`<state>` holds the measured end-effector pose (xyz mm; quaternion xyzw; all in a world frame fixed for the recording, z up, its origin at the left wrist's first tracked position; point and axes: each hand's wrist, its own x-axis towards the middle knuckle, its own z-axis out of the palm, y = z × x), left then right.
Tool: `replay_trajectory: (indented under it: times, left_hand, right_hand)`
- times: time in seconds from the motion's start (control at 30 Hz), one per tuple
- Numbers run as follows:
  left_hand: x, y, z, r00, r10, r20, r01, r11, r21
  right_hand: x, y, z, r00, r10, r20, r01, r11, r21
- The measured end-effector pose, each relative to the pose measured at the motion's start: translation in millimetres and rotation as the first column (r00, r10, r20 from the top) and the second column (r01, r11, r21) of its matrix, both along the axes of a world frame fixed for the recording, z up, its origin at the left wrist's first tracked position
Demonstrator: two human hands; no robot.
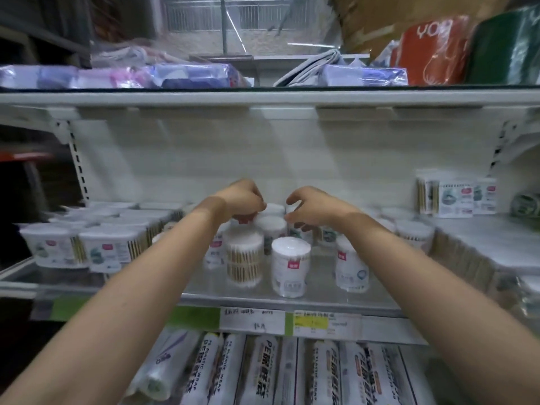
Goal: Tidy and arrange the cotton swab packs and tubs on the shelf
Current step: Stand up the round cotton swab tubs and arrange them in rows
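Observation:
Round cotton swab tubs stand in the middle of the shelf point(292, 299): a white-lidded tub point(290, 266) in front, a clear tub showing wooden sticks point(245, 258) to its left, another tub point(352, 268) to the right. My left hand point(244, 200) reaches over the back of the group, fingers curled down on a white-lidded tub point(273, 223). My right hand point(314, 207) hovers beside it, fingers bent and apart above the rear tubs; whether it touches one is hidden. Square swab boxes point(108, 249) fill the shelf's left side. Flat swab packs point(455, 197) stand at the back right.
More tubs and stacked packs point(467, 247) fill the right side of the shelf. Rolls of plastic wrap point(263, 372) lie on the shelf below, behind price labels point(252, 320). The shelf above point(263, 97) holds wrapped cloth goods point(190, 76) and overhangs my hands.

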<state>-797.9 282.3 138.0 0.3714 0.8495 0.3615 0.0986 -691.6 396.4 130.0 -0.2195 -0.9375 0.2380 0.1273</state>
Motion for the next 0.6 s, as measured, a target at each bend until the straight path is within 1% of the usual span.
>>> replay_trajectory:
  times: [0.07,0.17,0.23,0.33,0.5,0.6]
  left_hand:
    - [0,4,2,0.999,-0.004,0.043,0.004,1.0,0.007]
    - [0,11,4,0.99,-0.021,0.138,0.016,0.999,0.031]
    - [1,16,4,0.985,-0.038,0.169,0.032,0.999,0.036]
    - [5,22,3,0.978,-0.078,0.195,0.071,0.997,0.043]
    - [13,33,1,0.962,-0.152,0.225,0.144,0.988,0.052]
    - [14,38,-1,0.959,-0.162,0.231,0.153,0.987,0.055]
  right_hand:
    - [-4,1,-1,1.0,-0.003,-0.013,0.002,0.999,-0.053]
    - [-4,4,1,1.0,-0.01,0.009,0.01,1.0,0.018]
    - [0,7,2,1.0,-0.023,0.021,0.023,0.999,0.047]
    - [8,13,3,0.999,-0.037,0.038,0.035,0.998,0.054]
    - [11,15,0,0.988,-0.057,0.142,0.034,0.986,0.164]
    - [11,16,0,0.977,-0.078,0.201,0.039,0.981,0.191]
